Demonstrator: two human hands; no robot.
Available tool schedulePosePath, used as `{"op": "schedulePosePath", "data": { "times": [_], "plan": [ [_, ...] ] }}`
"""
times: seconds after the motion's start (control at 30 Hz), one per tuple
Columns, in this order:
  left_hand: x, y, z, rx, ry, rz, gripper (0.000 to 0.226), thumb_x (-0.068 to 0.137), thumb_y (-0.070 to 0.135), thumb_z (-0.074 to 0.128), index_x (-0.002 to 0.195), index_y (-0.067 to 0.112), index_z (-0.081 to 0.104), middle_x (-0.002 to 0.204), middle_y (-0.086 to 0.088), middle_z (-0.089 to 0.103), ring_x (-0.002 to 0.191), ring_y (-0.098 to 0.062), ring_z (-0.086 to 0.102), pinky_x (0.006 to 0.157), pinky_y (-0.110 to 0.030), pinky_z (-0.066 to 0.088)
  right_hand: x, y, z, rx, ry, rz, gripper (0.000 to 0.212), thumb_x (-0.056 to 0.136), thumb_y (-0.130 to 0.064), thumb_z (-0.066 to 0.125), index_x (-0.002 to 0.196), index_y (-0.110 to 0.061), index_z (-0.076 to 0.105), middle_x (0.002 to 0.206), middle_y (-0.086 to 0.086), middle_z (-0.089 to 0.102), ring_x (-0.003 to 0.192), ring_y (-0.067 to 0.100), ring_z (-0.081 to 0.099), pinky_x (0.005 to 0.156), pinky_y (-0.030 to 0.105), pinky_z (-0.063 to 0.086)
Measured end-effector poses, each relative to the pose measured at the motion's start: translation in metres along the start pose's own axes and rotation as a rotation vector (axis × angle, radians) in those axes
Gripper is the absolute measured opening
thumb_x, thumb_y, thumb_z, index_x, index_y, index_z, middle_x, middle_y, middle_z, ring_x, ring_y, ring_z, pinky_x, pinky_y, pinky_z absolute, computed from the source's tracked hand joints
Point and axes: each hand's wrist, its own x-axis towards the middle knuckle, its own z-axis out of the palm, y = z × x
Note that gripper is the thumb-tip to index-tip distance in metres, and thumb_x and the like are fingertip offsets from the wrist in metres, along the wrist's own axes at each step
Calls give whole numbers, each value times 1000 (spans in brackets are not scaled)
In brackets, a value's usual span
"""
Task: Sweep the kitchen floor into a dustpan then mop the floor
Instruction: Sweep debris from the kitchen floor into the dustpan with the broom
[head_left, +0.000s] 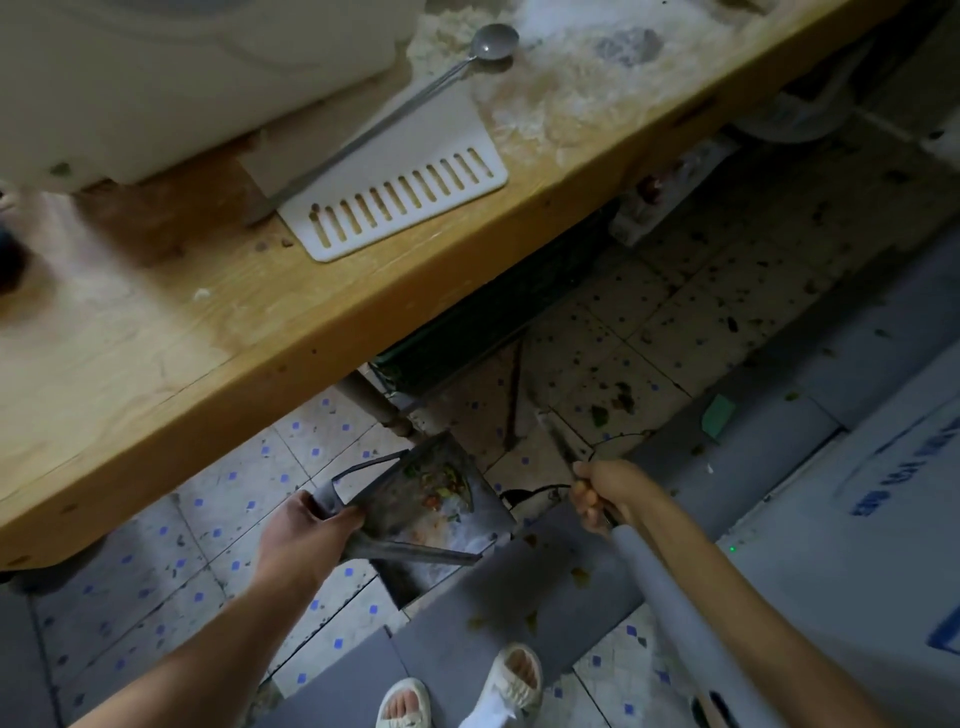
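Speckled floor tiles (613, 332) lie littered; left hand (301, 540) grips the dustpan (415, 499) handle, right hand (605, 493) clenches a broom handle (631, 545).

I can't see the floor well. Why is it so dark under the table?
Head view: the wooden table shades the tiled floor beneath; the dustpan in the left hand looks dim; the frame's left edge is blurred.
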Motion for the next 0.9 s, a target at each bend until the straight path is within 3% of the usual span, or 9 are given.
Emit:
{"op": "schedulePosePath", "data": {
  "times": [0.17, 0.37, 0.6, 0.9],
  "plan": [
    [3, 6, 3, -3, 1, -16, 16, 80, 14, 70, 87, 14, 56, 86, -14, 66, 84, -30, 66, 81, -45, 56, 13, -17, 20, 100, -196, 120, 42, 103, -22, 30, 63, -13, 36, 32, -4, 36, 20, 5, 31, 29, 8, 23],
    [19, 18, 26, 134, 34, 27, 17, 81, 20, 70, 89, 14, 56, 83, -11, 66, 79, -25, 66, 79, -43, 56, 55, -29, 21, 261, -357, 171, 41, 104, -24, 24, 67, -12, 38, 34, -4, 40, 21, 4, 36, 26, 10, 26],
    [31, 36, 65, 288, 47, 86, 17, 80, 25, 68, 79, 17, 52, 77, -8, 65, 77, -24, 65, 80, -43, 56, 84, -42, -27, 403, -245, 81, 43, 104, -27, 27, 65, -13, 38, 31, -4, 38, 20, 4, 33, 26, 7, 23],
    [29, 44, 90, 270, -1, 88, 34, 65, 36, 67, 88, 13, 54, 79, -6, 64, 78, -23, 63, 78, -42, 56, 84, -51, -78, 433, -88, 0, 42, 104, -27, 27, 65, -14, 37, 32, -4, 36, 19, 4, 31, 25, 8, 23]
  ]
}}
